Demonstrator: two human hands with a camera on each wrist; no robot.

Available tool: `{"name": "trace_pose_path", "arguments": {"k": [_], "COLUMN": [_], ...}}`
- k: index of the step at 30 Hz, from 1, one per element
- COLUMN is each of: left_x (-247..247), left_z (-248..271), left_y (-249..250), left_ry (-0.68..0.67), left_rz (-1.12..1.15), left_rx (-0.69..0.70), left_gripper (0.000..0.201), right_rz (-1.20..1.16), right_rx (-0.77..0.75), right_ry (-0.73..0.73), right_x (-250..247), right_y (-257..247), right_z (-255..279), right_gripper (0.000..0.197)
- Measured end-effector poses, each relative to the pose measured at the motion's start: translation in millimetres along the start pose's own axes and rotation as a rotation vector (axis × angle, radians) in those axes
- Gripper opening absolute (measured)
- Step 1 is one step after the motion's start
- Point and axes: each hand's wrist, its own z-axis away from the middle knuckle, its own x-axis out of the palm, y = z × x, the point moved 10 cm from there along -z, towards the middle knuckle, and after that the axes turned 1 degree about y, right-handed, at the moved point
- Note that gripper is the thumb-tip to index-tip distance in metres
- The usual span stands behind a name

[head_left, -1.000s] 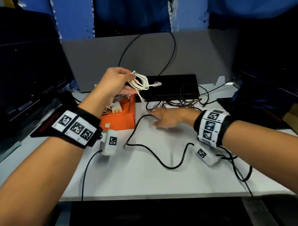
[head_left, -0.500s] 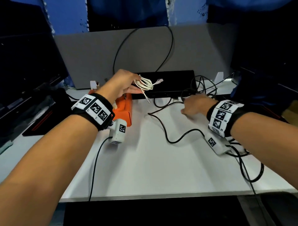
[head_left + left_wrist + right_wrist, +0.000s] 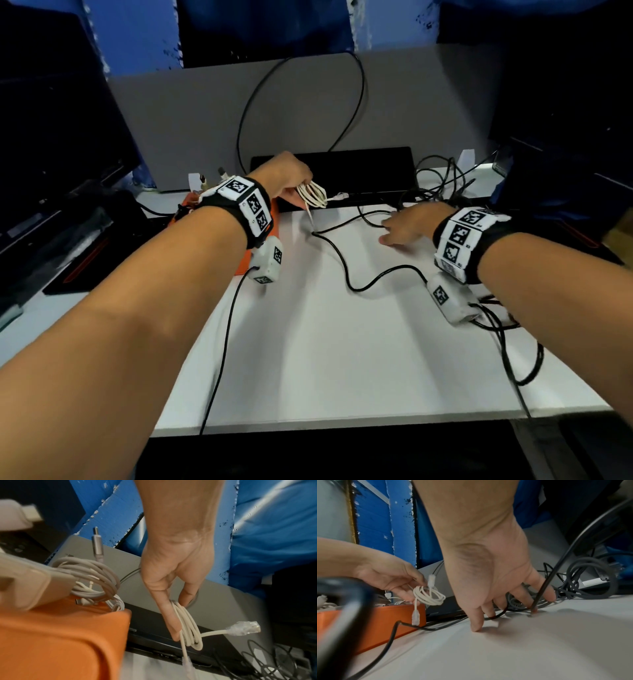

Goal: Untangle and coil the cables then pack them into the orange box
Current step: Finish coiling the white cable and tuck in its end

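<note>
Left hand (image 3: 173, 566) pinches the coiled white cable (image 3: 188, 627) between thumb and fingertips, just beside the orange box (image 3: 68, 635); right hand (image 3: 489, 574), fingers spread, rests on the black cable (image 3: 494, 616); cord likely light, floppy, best gripped across the loops.

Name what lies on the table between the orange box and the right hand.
In the head view, a loose black cable snakes across the white table between the orange box and the right hand.
</note>
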Motion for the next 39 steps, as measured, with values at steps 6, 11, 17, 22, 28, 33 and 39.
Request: {"name": "trace_pose_path", "arguments": {"k": [6, 11, 17, 22, 28, 33, 39], "left_x": [-6.6, -7.0, 32.7, 56.9, 52.8, 38.7, 29.8], "left_z": [-21.2, -27.4, -28.1, -33.5, -34.1, -30.4, -24.0], "left_y": [-7.8, 9.0, -6.6, -15.1, -16.3, -15.7, -18.9], "left_ry": [0.015, 0.079, -0.272, -0.316, -0.187, -0.068, -0.099], "left_rz": [-0.369, -0.839, -1.031, -1.162, -1.333, -1.439, -1.424], "left_rx": [0.038, 0.169, 0.175, 0.193, 0.227, 0.191, 0.162], "left_gripper": [0.018, 0.023, 0.036, 0.048, 0.034, 0.047, 0.044], "right_rz": [0.023, 0.039, -0.003, -0.055, -0.018, 0.041, -0.057], "right_rx": [-0.015, -0.077, -0.141, -0.232, -0.345, -0.37, -0.352], "right_ry": [-0.032, -0.054, -0.005, 0.016, -0.07, -0.055, 0.009], "right_x": [3.5, 3.7, -24.0, -46.5, -22.6, -22.5, -49.9], "right_y": [2.5, -4.9, -15.1, -57.5, -103.1, -108.0, -105.5], "right_z": [17.3, 28.4, 59.9, 100.2, 125.9, 115.7, 102.2], "right_gripper": [0.065, 0.059, 0.052, 0.077, 0.066, 0.037, 0.05]}}
